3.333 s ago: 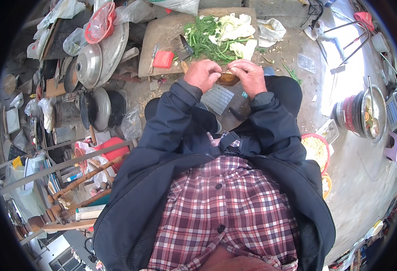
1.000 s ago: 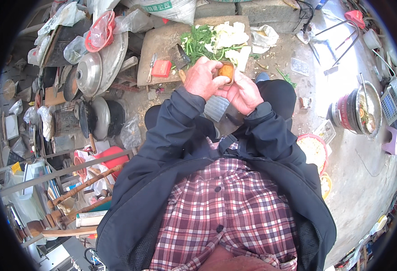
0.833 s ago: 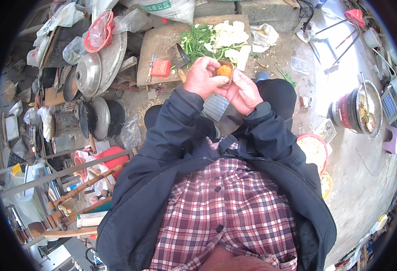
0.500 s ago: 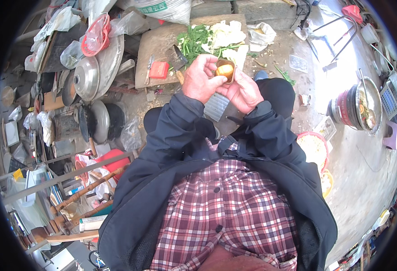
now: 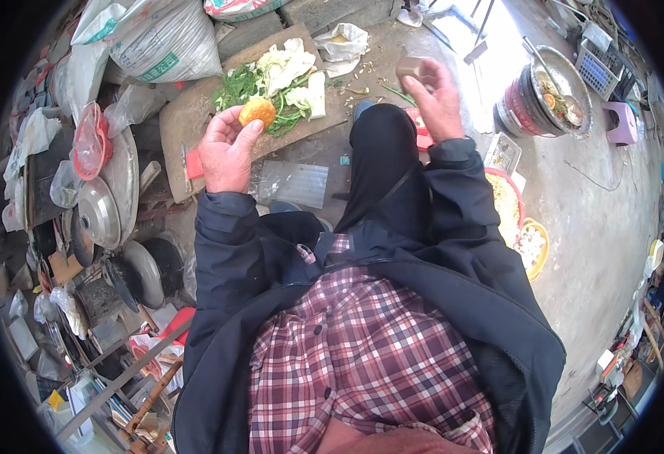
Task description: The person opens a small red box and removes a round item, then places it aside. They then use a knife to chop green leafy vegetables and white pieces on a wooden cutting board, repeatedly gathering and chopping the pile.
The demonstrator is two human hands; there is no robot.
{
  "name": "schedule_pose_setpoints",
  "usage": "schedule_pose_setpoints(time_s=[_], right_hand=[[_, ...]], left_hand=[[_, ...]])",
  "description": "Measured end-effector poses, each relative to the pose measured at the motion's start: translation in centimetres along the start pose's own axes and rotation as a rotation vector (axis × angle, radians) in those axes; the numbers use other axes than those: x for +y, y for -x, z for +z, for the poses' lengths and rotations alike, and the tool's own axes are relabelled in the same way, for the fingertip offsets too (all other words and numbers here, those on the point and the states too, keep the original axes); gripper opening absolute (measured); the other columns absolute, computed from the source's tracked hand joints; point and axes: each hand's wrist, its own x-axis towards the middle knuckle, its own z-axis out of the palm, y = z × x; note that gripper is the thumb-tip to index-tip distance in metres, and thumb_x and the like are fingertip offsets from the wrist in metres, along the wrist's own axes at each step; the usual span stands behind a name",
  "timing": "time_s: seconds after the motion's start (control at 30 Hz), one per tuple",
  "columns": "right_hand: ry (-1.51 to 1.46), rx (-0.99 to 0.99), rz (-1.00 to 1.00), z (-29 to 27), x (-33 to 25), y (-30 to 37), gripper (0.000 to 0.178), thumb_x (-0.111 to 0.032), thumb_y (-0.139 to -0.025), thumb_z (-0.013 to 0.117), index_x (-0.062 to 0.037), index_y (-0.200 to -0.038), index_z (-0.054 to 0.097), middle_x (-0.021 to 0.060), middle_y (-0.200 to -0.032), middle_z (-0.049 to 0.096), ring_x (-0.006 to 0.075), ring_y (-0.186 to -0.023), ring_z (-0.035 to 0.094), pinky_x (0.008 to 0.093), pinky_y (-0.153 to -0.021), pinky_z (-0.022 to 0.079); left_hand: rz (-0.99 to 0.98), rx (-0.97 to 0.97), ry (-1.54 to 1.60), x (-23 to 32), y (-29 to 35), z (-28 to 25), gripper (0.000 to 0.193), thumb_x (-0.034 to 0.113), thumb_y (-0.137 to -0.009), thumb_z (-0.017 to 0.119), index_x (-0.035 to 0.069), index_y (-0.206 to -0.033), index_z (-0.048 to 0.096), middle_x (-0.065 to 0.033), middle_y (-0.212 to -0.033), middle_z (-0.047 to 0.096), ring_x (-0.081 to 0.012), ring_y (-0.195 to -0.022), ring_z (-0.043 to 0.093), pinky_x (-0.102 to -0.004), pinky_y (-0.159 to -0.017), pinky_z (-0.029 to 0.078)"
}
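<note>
A small round golden cake (image 5: 257,112) is pinched between the thumb and fingers of my left hand (image 5: 224,157). Behind it, a wooden board (image 5: 184,113) carries leafy greens (image 5: 243,82) and pale cabbage leaves (image 5: 285,64). My right hand (image 5: 439,104), well apart on the right, grips a small brown plastic tray (image 5: 411,69); I cannot see into it. A red box (image 5: 194,163) lies at the board's near edge, partly behind my left hand.
At right stands a wok (image 5: 565,83) of food on a round stove. Nearer are a red basin (image 5: 504,203), a yellow basin (image 5: 533,248) and a purple stool (image 5: 621,121). Pot lids (image 5: 99,212) and clutter crowd the left; a white sack (image 5: 169,49) stands behind the board.
The golden cake has come out of the brown tray. My hands have parted: the left moved left with the cake, the right moved right and away with the tray. The view has shifted.
</note>
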Motion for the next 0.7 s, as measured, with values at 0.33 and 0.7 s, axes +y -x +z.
schedule_pose_setpoints(time_s=[0.33, 0.7], right_hand=[[-0.5, -0.6, 0.081, 3.4, -5.2, 2.9, 0.046, -0.009, -0.088, 0.062, 0.0014, -0.13, 0.046, 0.0136, -0.122, 0.055, 0.0187, -0.099, 0.06, 0.0303, -0.08, 0.052], [-0.642, -0.69, 0.129, 9.7, -6.4, 5.0, 0.027, -0.006, -0.087, 0.061, 0.0031, -0.112, 0.059, 0.0077, -0.095, 0.065, 0.0132, -0.078, 0.063, 0.0259, -0.071, 0.052]], left_hand=[[-0.096, -0.15, 0.09, -0.2, 0.1, 1.8, 0.029, -0.001, -0.082, 0.068, -0.005, -0.108, 0.058, -0.0097, -0.102, 0.066, -0.0136, -0.091, 0.063, -0.0263, -0.083, 0.051], [-0.117, -0.221, -0.019, 0.1, 1.3, 1.1, 0.03, 0.002, -0.082, 0.069, -0.004, -0.109, 0.057, -0.0105, -0.103, 0.065, -0.0142, -0.092, 0.063, -0.0289, -0.083, 0.051]])
